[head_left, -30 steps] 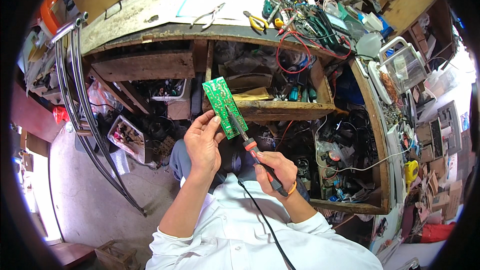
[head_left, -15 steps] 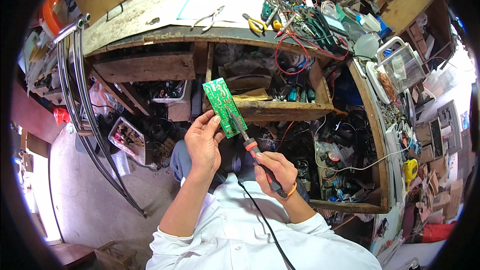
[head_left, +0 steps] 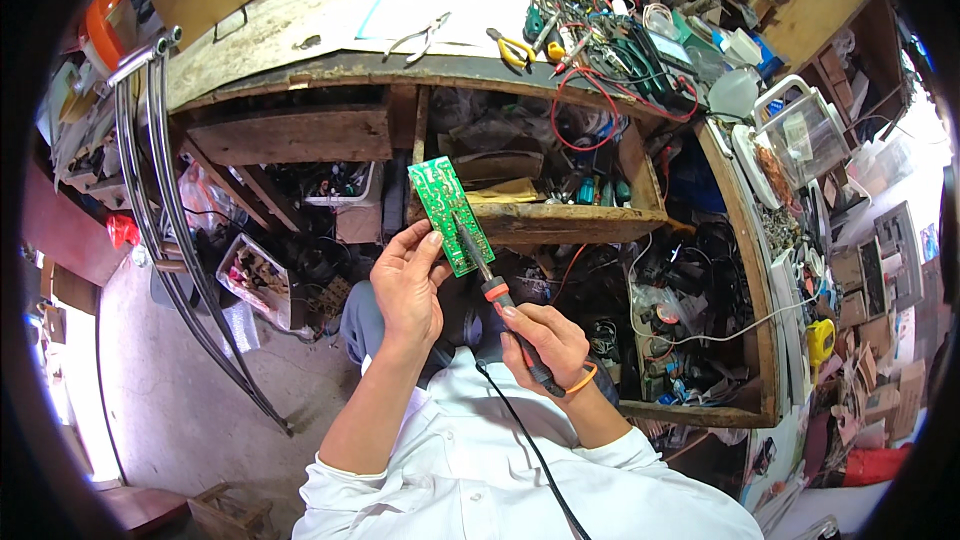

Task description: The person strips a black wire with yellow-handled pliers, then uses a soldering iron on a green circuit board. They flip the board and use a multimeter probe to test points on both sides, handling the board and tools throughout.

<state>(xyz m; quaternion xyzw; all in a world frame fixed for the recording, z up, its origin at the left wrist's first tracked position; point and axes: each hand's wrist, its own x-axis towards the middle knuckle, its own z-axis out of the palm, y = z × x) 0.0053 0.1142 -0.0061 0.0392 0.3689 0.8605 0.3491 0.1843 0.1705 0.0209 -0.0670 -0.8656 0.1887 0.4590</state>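
Observation:
A narrow green circuit board is pinched by its lower left edge between the thumb and fingers of my left hand. Its face with tracks and solder points is turned up toward me. My right hand is wrapped round the black and red handle of a soldering iron. The iron slants up and left, with its metal tip over the middle of the board; whether the tip touches the board I cannot tell. A black cord runs down across my white shirt.
Beyond the board, an open wooden drawer juts from the workbench. On the bench top lie pliers, yellow-handled cutters and red test leads. Bent metal tubes stand at left; a cluttered wooden bin is at right.
The iron and my right hand have shifted slightly to the left, with the tip a little higher on the board. My left hand and the board have barely moved.

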